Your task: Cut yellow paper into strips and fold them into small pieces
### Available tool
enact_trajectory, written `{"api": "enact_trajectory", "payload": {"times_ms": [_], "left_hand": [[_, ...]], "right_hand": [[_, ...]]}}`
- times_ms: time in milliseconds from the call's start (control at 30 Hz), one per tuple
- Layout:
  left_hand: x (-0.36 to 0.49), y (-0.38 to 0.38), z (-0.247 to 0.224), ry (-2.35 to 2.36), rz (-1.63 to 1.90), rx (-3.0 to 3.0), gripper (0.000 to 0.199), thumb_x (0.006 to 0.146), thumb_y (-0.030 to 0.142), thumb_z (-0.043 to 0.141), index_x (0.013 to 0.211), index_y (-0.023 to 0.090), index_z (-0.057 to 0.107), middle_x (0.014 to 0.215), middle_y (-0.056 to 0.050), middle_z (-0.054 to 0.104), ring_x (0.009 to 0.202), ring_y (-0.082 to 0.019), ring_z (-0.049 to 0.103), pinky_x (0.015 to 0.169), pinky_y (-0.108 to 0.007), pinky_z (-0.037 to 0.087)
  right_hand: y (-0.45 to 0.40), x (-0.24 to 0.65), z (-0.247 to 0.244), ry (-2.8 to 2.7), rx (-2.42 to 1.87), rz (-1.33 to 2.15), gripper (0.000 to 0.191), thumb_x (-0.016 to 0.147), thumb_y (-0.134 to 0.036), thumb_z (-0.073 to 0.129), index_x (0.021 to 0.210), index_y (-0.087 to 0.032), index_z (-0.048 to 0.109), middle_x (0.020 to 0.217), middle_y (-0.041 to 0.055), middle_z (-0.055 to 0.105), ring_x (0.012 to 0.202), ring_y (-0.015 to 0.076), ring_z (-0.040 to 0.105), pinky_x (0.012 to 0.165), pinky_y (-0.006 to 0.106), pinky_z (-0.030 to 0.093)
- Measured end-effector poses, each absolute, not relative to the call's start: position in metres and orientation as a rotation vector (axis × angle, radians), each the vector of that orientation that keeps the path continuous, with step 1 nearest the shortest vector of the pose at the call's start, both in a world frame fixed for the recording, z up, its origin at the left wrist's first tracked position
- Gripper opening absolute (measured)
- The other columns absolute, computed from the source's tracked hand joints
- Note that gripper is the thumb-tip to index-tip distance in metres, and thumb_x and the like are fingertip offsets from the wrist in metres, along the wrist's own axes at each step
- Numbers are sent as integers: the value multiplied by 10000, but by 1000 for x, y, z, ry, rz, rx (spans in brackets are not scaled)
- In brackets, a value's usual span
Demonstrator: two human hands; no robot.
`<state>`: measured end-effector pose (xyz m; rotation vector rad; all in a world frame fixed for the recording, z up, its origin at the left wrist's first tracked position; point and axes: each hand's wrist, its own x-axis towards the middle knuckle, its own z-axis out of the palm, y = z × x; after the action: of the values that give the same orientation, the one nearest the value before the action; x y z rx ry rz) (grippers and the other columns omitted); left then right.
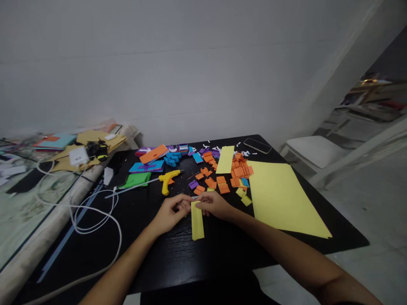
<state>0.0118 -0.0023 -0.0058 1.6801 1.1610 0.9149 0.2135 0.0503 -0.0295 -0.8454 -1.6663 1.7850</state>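
A narrow folded yellow paper strip (197,224) lies lengthwise over the black table's front part. At its far end, my right hand (214,205) pinches the strip between thumb and fingers. My left hand (173,213) is beside the same end with its fingers curled together, close to the strip's left edge; whether they grip it is hard to tell. A small greyish piece shows between the fingertips of both hands, too small to make out. Just beyond the hands lie small orange paper pieces (223,185) and a purple piece (193,184).
A yellow glue gun (165,181) lies behind my left hand, near green papers (136,179). Large yellow sheets (282,195) cover the right side. A phone (257,145) is at the back right. A white cable (118,228) loops over the left.
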Motion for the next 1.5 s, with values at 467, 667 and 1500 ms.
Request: {"api": "enact_trajectory", "payload": {"times_ms": [467, 667, 1500], "left_hand": [[10, -1, -11, 1158, 886, 1675, 290, 890, 376, 628, 1059, 147, 686, 756, -23, 641, 677, -133, 580, 639, -242, 463], [10, -2, -11, 1150, 881, 1670, 288, 893, 365, 628, 1069, 144, 684, 753, -21, 634, 674, -128, 562, 637, -233, 450], [12, 1, -21, 1271, 917, 1635, 262, 894, 367, 614, 1051, 161, 657, 705, 17, 590, 642, -118, 531, 608, -218, 414]], "right_hand": [[52, 210, -40, -1566, -843, 1824, 333, 724, -423, 739, 849, -126, 653, 592, -10, 641, 510, 123, 599, 484, 238, 476], [52, 211, -39, -1567, -849, 1823, 307, 725, -410, 733, 817, -131, 646, 586, -13, 643, 507, 118, 599, 482, 231, 476], [51, 215, -35, -1826, -970, 1137, 187, 861, -354, 631, 822, -171, 638, 661, 14, 633, 577, 138, 573, 573, 272, 479]]}}
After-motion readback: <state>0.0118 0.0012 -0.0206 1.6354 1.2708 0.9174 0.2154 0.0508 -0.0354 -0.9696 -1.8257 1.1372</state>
